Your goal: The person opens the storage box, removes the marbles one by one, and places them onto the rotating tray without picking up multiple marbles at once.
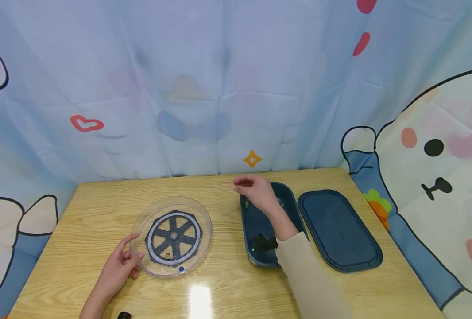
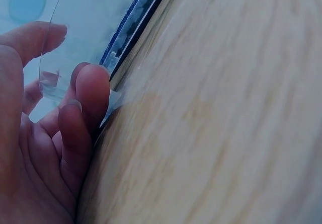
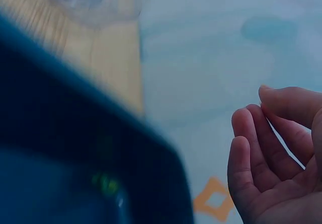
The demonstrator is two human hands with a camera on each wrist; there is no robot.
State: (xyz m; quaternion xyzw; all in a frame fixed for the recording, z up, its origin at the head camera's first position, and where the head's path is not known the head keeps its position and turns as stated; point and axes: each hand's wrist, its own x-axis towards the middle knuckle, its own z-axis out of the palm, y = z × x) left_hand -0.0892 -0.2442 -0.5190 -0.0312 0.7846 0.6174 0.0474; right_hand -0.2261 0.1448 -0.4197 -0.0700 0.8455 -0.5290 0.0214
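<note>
My left hand (image 1: 118, 266) holds the near-left rim of a clear round dish (image 1: 207, 230). In the left wrist view, its fingers (image 2: 93, 90) lie against the see-through wall. Inside the dish lies a dark six-spoked wheel-like piece (image 1: 174, 235) with a pale ring. A blue bead (image 1: 181, 269) and a gold-coloured bead (image 1: 168, 255) sit near its front. Above the upper left edge of a dark blue box (image 1: 256, 221) is my right hand (image 1: 256, 190). The right thumb and fingertips come together; whether something tiny is between them is hidden. Small green beads (image 1: 246, 204) lie in the box.
To the right of the box lies its dark blue lid (image 1: 341, 230), flat on the wooden table (image 1: 228, 283). A patterned curtain (image 1: 220, 88) hangs behind the table's back edge. A black wrist device (image 1: 264, 242) sits over the box at my right sleeve.
</note>
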